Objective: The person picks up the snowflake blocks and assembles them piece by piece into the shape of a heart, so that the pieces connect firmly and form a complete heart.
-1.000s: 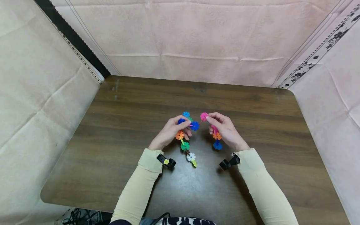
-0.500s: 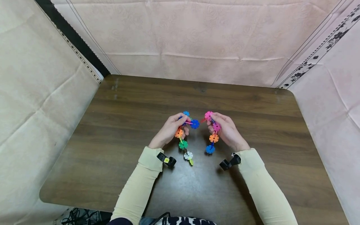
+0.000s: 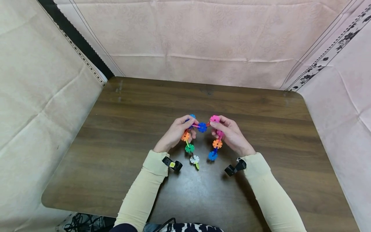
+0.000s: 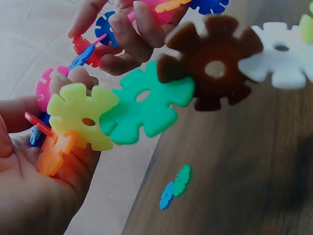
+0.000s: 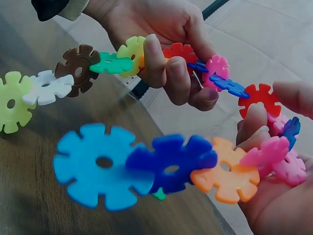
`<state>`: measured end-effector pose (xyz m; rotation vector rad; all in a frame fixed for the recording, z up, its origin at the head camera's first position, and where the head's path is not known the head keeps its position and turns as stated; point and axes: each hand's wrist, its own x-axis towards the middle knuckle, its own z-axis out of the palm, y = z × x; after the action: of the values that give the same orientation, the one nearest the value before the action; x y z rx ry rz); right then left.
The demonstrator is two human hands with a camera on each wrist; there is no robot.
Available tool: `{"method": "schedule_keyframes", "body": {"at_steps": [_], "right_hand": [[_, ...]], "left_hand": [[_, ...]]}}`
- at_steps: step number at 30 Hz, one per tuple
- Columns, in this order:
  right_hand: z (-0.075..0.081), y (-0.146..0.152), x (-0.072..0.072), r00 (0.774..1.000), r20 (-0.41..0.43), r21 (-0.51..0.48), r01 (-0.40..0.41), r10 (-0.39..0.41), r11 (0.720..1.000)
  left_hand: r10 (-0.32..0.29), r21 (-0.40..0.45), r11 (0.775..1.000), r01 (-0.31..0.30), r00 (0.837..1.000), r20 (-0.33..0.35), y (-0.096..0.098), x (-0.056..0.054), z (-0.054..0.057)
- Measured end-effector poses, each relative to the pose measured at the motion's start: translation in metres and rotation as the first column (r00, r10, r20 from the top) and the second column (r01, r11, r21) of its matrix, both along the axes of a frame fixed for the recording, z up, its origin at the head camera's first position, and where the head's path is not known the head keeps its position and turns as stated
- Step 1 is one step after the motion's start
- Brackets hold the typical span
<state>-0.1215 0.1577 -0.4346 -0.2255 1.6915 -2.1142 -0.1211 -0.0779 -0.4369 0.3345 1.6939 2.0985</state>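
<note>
My left hand (image 3: pixel 175 133) pinches a chain of slotted plastic flower discs near its pink disc (image 5: pixel 216 72). From that hand trail orange, yellow, green (image 4: pixel 146 103), brown (image 4: pixel 210 63) and white (image 4: pixel 281 54) discs. A blue disc (image 3: pixel 202 127) sticks out towards the right. My right hand (image 3: pixel 232 135) holds a second run of discs by its red disc (image 5: pixel 259 100); pink, orange (image 5: pixel 226 169) and blue (image 5: pixel 102 164) discs hang from it. Red and blue edges meet between the hands; whether their slots interlock I cannot tell. Fingers partly hide both runs.
Beyond my left hand, a light-blue disc (image 4: pixel 167 196) and a green disc (image 4: pixel 182 180) lie together on the brown wooden table (image 3: pixel 130 103). Pale cloth (image 3: pixel 203 38) hangs around the far and side edges. Black cables (image 3: pixel 84 222) are below the near left edge.
The right hand's run has turned, its red disc now pointing left, and moved in until it meets the blue disc. Its hanging tail has swung left. The left hand has barely moved.
</note>
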Motion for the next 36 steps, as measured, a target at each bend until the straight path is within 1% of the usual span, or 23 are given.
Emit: {"method": "schedule_keyframes", "body": {"at_steps": [9,15,23,28,31,36], "right_hand": [[0.0008,-0.001,0.0007,0.999,-0.032,-0.004,-0.002,0.002,1.0],[0.0002,-0.002,0.0015,1.0,-0.028,-0.009,-0.004,0.004,1.0],[0.0028,-0.0028,0.0022,0.999,-0.043,-0.008,-0.022,0.022,1.0],[0.0038,-0.0026,0.0026,0.999,-0.036,0.001,-0.024,0.024,1.0],[0.0044,-0.0025,0.0027,0.999,-0.037,0.008,-0.023,0.023,1.0],[0.0053,-0.0018,0.0022,0.999,-0.038,0.023,-0.021,0.022,1.0]], "left_hand": [[-0.001,0.015,1.0,0.001,1.0,-0.004,0.0009,0.0007,0.0038],[0.006,0.006,1.0,-0.006,1.0,-0.012,0.0017,0.0018,0.0052],[0.002,0.0,1.0,-0.002,1.0,0.012,0.002,0.0025,0.0082],[0.0,-0.001,1.0,0.0,1.0,0.014,0.001,0.0021,0.0101],[-0.003,-0.017,1.0,0.004,1.0,0.008,0.0005,0.0013,0.0095],[-0.006,-0.114,0.993,0.003,1.0,-0.022,0.0002,0.0012,0.0087]]}}
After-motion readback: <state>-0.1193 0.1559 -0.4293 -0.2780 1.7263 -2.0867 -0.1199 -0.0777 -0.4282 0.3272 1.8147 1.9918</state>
